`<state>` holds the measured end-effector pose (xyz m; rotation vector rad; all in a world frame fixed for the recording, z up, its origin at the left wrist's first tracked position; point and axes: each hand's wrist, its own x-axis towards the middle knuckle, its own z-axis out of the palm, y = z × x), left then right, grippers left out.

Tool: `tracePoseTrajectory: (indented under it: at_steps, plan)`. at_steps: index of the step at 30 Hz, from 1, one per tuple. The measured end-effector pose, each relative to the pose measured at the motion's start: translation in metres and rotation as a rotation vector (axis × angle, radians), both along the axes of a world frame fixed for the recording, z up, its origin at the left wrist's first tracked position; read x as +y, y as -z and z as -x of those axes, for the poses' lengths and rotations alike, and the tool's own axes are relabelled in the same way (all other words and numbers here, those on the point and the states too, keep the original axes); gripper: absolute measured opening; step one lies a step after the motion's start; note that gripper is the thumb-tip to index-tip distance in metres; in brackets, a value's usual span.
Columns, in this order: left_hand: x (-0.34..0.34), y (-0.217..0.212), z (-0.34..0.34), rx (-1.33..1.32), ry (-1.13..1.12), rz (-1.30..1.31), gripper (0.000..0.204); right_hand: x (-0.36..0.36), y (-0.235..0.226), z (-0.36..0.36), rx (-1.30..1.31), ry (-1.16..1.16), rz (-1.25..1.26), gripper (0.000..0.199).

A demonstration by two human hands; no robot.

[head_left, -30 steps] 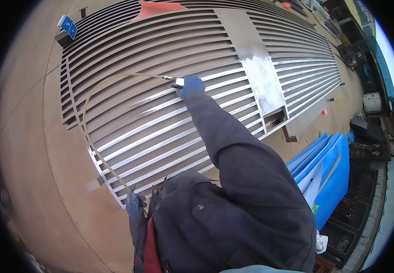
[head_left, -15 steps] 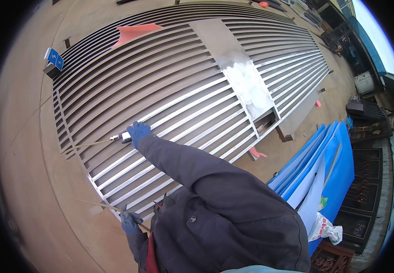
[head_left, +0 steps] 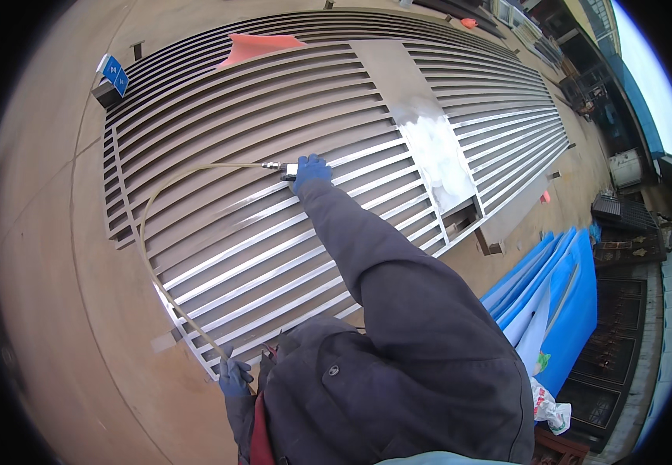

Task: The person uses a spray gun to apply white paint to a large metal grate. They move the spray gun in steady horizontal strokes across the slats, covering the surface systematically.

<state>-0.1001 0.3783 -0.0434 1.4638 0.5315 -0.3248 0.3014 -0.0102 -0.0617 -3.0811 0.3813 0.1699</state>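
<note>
Left hand [head_left: 234, 377], gloved: fingers curled round a pale hose [head_left: 143, 232], beside the panel's near-left corner. Blue sheets [head_left: 565, 310], stacked, at right. Right hand [head_left: 313, 172], gloved: fingers wrapped round a white-and-dark hand tool [head_left: 291, 173], hose-coupled, over the mid-panel; contact cannot be told. Slatted metal panel [head_left: 379, 68]: near slats silver, far slats brown. Red cloth [head_left: 258, 49], at its far edge.
</note>
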Motion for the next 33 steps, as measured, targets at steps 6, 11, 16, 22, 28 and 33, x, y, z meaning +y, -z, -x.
tracePoseTrajectory:
  at_steps: [6, 11, 16, 22, 28, 33]
  plan:
    - [0.016, 0.010, 0.008, -0.087, -0.135, 0.002, 0.044, 0.119, 0.007, 0.034, 0.052, -0.280, -0.168, 0.044]
    - [0.023, 0.006, 0.009, -0.054, -0.199, 0.020, 0.047, 0.183, 0.009, 0.046, 0.037, -0.490, -0.197, 0.039]
    - [-0.003, -0.006, -0.001, -0.064, -0.205, 0.008, 0.045, 0.142, 0.014, 0.033, 0.036, -0.443, -0.208, 0.049]
    - [-0.019, -0.015, -0.015, 0.047, -0.139, -0.042, 0.040, 0.015, 0.006, 0.011, -0.031, -0.176, -0.159, 0.054]
    - [-0.019, -0.019, 0.001, 0.062, -0.072, -0.021, 0.043, -0.047, -0.010, -0.012, -0.038, 0.031, -0.035, 0.048]
    - [-0.022, -0.017, 0.003, 0.054, -0.154, 0.046, 0.046, 0.014, -0.004, -0.002, -0.030, -0.085, -0.069, 0.050]
